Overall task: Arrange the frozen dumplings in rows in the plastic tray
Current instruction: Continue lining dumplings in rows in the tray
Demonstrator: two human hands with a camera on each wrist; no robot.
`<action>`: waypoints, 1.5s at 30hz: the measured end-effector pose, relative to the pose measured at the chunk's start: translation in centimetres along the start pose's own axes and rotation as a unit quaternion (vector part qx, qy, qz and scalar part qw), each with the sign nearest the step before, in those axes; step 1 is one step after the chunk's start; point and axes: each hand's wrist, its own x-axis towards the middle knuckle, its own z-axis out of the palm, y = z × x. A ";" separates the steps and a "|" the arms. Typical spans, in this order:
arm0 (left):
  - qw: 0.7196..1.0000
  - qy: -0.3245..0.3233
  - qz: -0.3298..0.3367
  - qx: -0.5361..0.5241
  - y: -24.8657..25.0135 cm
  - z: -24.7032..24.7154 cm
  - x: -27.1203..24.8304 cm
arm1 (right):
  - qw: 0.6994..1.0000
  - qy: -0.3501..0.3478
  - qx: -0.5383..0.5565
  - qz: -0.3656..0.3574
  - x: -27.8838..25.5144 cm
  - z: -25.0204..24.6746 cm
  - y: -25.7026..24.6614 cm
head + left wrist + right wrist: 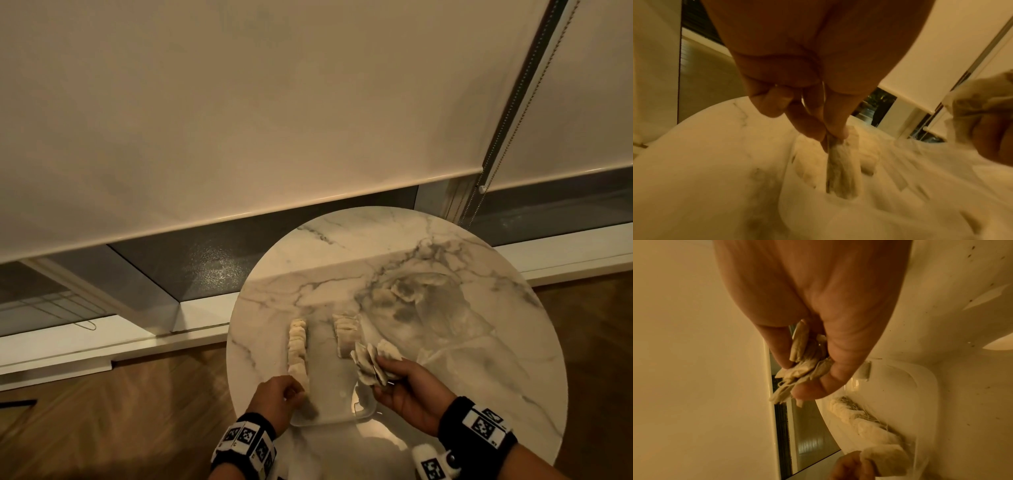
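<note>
Round marble desk [394,240] stood before a drawn blind [239,102], clear plastic tray [330,419] near my edge held two dumpling rows [297,346], my left grip [277,397] pinched one dumpling [840,168] at the left row's near end, my right grip [407,387] clutched several dumplings [371,361] over the tray's right side.

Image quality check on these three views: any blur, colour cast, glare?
Head: dim warm cast, sharp; glare on the tray near the right hand. Left wrist: motion blur across the table; left hand and its dumpling soft. Right wrist: strong orange cast, held dumplings fairly sharp.
</note>
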 end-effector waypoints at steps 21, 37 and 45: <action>0.949 0.029 0.013 0.315 1.8 0.7 2.4 | 0.999 0.030 0.023 -0.005 -0.7 -0.9 -0.6; 0.921 -0.040 0.029 0.386 2.3 5.4 -1.0 | 0.999 0.041 0.010 0.004 -0.3 -1.3 -0.2; 0.925 -0.058 0.002 0.376 2.0 6.0 -0.5 | 1.000 0.028 -0.001 0.004 -0.7 -1.1 -0.3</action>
